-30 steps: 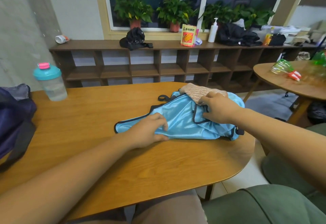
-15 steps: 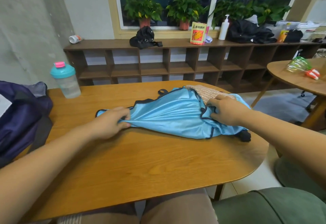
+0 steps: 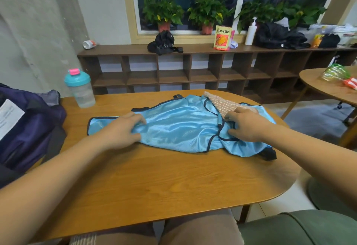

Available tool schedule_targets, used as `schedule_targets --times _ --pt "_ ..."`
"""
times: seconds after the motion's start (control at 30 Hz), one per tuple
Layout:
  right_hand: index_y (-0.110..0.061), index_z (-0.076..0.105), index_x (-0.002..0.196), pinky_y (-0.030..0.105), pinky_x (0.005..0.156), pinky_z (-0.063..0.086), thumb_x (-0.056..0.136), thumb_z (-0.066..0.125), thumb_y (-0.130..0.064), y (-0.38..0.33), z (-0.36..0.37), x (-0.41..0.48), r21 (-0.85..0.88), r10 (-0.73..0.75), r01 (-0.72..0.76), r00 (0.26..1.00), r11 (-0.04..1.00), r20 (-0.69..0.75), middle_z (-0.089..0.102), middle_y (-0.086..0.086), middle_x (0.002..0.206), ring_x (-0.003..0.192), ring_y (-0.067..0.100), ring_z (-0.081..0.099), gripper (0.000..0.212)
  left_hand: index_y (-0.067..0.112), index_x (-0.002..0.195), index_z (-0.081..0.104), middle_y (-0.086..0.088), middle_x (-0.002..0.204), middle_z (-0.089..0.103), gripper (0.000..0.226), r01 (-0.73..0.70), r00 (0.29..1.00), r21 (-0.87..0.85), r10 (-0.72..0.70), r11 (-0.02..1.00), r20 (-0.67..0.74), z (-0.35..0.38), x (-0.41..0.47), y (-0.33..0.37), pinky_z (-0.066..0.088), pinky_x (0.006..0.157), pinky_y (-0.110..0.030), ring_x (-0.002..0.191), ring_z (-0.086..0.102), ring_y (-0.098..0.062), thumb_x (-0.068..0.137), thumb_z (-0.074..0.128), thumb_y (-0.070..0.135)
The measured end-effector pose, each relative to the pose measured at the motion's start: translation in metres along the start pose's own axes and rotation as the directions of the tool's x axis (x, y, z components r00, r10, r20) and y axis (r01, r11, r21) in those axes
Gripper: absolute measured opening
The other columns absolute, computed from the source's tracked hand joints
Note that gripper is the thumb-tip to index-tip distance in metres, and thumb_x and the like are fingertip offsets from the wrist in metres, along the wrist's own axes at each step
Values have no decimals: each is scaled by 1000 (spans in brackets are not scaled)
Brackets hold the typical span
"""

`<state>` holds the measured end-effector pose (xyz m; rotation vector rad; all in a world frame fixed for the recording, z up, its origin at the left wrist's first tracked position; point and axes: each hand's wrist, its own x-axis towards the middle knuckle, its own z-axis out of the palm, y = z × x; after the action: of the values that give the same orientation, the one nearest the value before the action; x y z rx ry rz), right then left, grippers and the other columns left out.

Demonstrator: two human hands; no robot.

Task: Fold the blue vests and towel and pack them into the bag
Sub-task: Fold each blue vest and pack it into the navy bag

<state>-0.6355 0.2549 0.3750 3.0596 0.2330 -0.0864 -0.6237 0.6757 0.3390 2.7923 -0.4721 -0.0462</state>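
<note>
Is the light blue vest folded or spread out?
Spread out. The shiny light blue vest lies stretched, wrinkled, across the oval wooden table; the left hand and right hand grip it.

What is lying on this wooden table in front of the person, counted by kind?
Blue vests: at least 2, overlapping, so the exact number is unclear
Towel: 1
Shaker bottle: 1
Bag: 1
Total: at least 5
</note>
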Motion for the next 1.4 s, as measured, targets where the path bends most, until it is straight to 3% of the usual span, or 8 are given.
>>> schedule_targets --times 0.17,0.33,0.6,0.8,0.97,1.13,1.3,1.4 --pt "-39 36 151 54 109 46 87 66 -66 -7 0 5 21 -2 2 1000 1000 -17 40 -1 150 134 29 47 76 49 142 47 26 143 41 70 -181 983 -20 182 983 36 27 11 59 41 107 -28 127 42 1 80 74 70" --pt "-39 32 158 50 112 45 90 67 -64 -5 5 8 -5 3 -3 999 1000 34 38 0 157 142 28 42 81 30 92 54 12 104 57 20 -265 963 50 267 963 -42 38 22 73 53 86 -41 96 58 -13 100 67 43" --pt "-38 36 157 49 107 45 93 65 -62 -4 9 5 26 9 -11 998 1000 58 44 0 151 134 29 51 74 29 85 54 7 84 65 22 -37 963 -30 28 999 -270 -31 4 24 52 72 -40 80 61 -16 102 66 32" --pt "-38 39 154 45 99 53 91 68 -60 -4 14 4 31 -21 19 998 999 55 47 0 146 129 27 53 73 13 77 53 -5 73 59 23 268 878 -12 -249 963 -408 -64 -14 -35 38 60 -39 69 54 -23 89 70 21" --pt "-35 46 150 42 98 51 90 71 -56 -4 11 9 61 -24 22 999 998 36 51 0 142 124 27 56 68 22 91 54 0 98 57 25 299 891 29 -269 954 -366 -58 -11 -35 47 80 -44 98 58 -30 81 64 1" --pt "-37 42 152 44 102 52 80 76 -68 2 9 11 102 2 -4 1000 995 18 47 0 146 129 27 51 85 33 105 59 7 118 59 12 227 909 115 -167 967 -382 -34 20 16 38 96 -47 121 55 -26 95 66 33" --pt "-47 12 161 58 115 43 55 71 -94 12 19 3 51 125 -134 980 990 154 22 0 167 153 42 24 130 34 134 55 13 132 54 57 72 982 -100 -88 992 -169 -6 56 70 51 100 -43 118 57 -16 88 73 62" --pt "-41 14 165 51 112 46 70 77 -78 15 24 1 83 151 -166 976 983 159 30 6 163 145 41 41 120 40 151 40 5 149 51 89 69 997 -131 -74 989 -34 13 87 96 53 100 -44 121 59 -22 77 77 73"
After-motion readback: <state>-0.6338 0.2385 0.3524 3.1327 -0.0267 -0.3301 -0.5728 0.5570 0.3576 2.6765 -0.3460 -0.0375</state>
